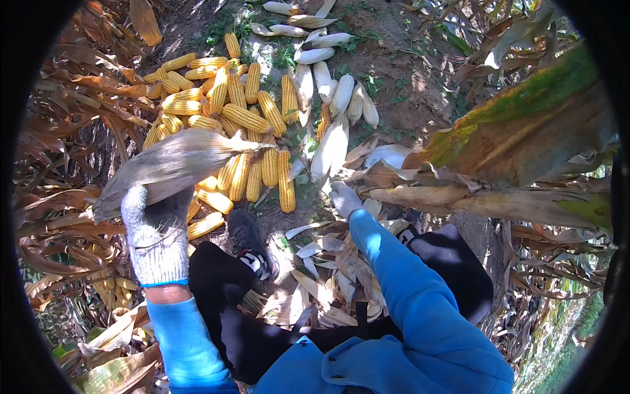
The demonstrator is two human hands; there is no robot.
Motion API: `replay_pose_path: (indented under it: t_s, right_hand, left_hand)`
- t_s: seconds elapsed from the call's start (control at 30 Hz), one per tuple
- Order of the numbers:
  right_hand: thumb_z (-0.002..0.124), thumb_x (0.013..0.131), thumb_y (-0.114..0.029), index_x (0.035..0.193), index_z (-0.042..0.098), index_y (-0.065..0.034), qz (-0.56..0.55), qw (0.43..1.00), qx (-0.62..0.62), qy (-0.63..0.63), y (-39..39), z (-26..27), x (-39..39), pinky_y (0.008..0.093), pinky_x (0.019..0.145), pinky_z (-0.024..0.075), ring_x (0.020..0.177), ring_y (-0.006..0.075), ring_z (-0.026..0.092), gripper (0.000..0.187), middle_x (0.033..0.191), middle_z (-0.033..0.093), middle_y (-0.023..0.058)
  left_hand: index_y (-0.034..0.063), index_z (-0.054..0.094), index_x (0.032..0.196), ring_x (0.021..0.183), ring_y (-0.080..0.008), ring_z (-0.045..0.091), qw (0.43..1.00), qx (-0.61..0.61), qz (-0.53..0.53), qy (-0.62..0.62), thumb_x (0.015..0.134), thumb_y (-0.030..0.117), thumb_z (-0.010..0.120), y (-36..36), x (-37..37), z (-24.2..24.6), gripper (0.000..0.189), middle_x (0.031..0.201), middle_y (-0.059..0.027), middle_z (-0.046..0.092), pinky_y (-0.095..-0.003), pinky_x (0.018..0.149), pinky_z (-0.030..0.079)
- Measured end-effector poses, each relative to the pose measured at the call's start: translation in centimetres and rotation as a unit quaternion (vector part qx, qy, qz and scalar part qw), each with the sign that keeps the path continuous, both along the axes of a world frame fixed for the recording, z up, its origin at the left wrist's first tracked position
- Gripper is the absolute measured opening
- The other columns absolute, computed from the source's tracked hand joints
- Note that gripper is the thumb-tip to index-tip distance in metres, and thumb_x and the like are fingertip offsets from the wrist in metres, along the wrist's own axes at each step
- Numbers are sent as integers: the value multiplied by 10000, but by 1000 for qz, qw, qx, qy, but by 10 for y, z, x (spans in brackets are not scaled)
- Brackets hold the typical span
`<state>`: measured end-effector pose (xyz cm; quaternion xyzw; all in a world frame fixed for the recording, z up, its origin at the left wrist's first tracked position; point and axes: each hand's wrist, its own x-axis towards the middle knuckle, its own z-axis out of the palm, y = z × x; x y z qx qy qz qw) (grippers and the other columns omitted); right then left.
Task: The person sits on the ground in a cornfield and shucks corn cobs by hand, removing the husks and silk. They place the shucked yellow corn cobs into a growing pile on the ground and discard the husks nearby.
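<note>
My left hand [158,236], in a grey-white knit glove, grips a dry corn ear in its husk [172,160]. That ear lies nearly level across the palm, its stalk end pointing right above the pile of bare yellow corn ears [241,115]. My right hand [344,199], also gloved, reaches down by the lower end of a pale husked ear [330,147] on the ground. Its fingers are partly hidden, so whether it grasps that ear is unclear. More unhusked ears [342,93] lie in a loose row beyond.
Torn husks [339,276] litter the soil between my legs. A black shoe [251,246] stands close to the bare ears. From the right a corn stalk [492,202] and a broad leaf [517,128] jut in. Dry corn plants [83,98] crowd the left side.
</note>
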<state>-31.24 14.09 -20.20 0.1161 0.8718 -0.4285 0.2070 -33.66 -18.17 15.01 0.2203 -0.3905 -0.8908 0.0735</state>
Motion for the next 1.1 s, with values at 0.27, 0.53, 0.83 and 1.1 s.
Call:
replay_pose_path:
  t_s: [0.27,0.53,0.83,1.1]
  right_hand:
    - [695,846,-231,1411,379,-68,17,984,25,-175,-59,-29,33,469,945,477,1107,431,611,668,1205,621,262]
    - [369,964,-543,1041,724,-32,-219,923,4,-317,-61,3,24,407,878,503,936,323,687,627,1005,718,189]
    - [546,862,-222,880,717,-120,266,951,155,-3,-33,-30,69,413,666,541,752,318,698,201,810,696,169]
    - [568,923,-243,1228,678,-102,232,915,173,-282,69,-25,261,431,996,476,1246,316,572,353,1342,599,166]
  left_hand:
    - [20,438,1393,1286,-346,498,996,-62,19,-67,873,326,662,-10,-11,-21,644,1394,-208,483,-513,1067,468]
    - [34,446,1392,1290,-339,491,996,-56,-1,-69,825,345,719,-2,-5,-22,702,1385,-187,496,-510,1087,447]
    - [-23,456,1363,1268,-332,492,998,-36,-20,-41,898,296,651,4,2,-19,596,1361,-205,496,-463,1131,407]
    - [-39,421,1385,1292,-326,480,998,6,-36,-45,968,305,560,18,9,-4,559,1382,-218,474,-463,1121,424]
